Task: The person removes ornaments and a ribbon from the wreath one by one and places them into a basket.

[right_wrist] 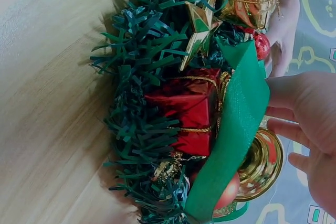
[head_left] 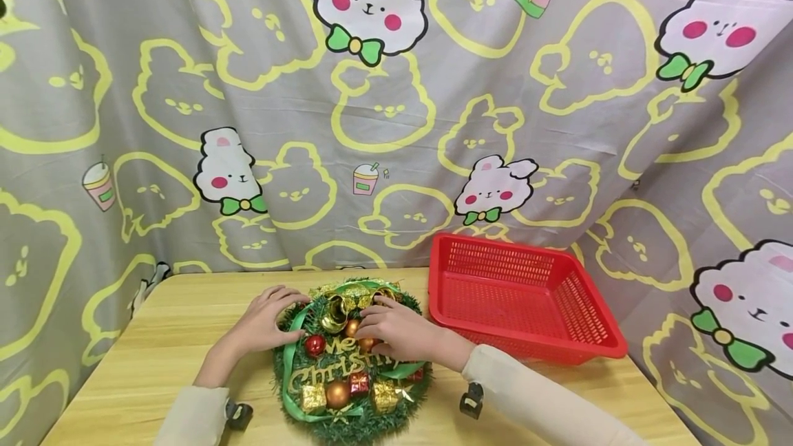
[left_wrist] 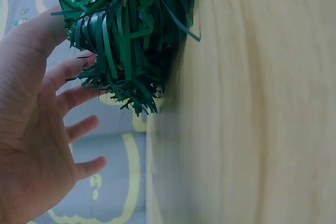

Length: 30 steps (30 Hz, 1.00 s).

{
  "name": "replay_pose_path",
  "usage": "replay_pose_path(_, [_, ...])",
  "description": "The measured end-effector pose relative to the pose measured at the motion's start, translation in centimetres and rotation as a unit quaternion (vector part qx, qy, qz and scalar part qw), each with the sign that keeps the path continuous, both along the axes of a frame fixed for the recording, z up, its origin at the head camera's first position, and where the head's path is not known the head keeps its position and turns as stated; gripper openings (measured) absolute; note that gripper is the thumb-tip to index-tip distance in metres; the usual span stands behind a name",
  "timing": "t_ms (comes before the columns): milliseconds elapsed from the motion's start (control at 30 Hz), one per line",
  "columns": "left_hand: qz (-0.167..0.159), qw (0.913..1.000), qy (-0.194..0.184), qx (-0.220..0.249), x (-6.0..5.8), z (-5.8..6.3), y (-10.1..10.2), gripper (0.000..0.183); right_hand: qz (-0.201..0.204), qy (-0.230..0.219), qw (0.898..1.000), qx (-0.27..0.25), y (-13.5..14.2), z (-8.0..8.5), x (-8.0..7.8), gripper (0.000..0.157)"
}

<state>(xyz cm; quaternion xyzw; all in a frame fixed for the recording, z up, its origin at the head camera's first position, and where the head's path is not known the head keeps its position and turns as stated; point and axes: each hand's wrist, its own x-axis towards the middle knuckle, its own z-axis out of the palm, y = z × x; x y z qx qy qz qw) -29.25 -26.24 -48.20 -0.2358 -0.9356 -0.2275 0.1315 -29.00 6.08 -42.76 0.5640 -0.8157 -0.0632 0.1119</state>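
A Christmas wreath (head_left: 359, 431) of green tinsel lies on the table, trimmed with gold lettering (head_left: 328, 369), a red ball (head_left: 314, 345), copper balls, small gift boxes and a gold bell (head_left: 334, 316). Green ribbon (head_left: 288, 363) runs round its left side. At the upper left edge, my left hand (head_left: 266, 319) spreads its fingers, the thumb at the ribbon and the fingertips beside the tinsel. My right hand (head_left: 399, 329) reaches over the upper right part, fingers lightly bent among the ornaments near the bell. In the right wrist view, green ribbon (right_wrist: 231, 140) partly covers its thumb.
A red plastic basket (head_left: 523, 294) with slotted walls stands right of the wreath, close to my right forearm. The wooden table (head_left: 155, 343) ends at a grey curtain (head_left: 396, 226) printed with cartoon rabbits. Each sleeve has a small black device near the wrist.
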Motion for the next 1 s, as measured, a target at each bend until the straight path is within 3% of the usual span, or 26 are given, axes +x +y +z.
replay_pose_path(367, [0.005, 1.0000, 0.001, -0.005, -0.1, 0.0, -0.1, 0.059, 0.009, -0.016, 0.999, -0.047, 0.3, 0.5, -0.2, 0.037])
replay_pose_path(1000, [-0.002, 0.9999, 0.013, 0.002, 0.1, -0.1, 0.1, 0.057, 0.024, 0.011, 0.990, -0.136, 1.4, 2.3, -0.2, 0.036])
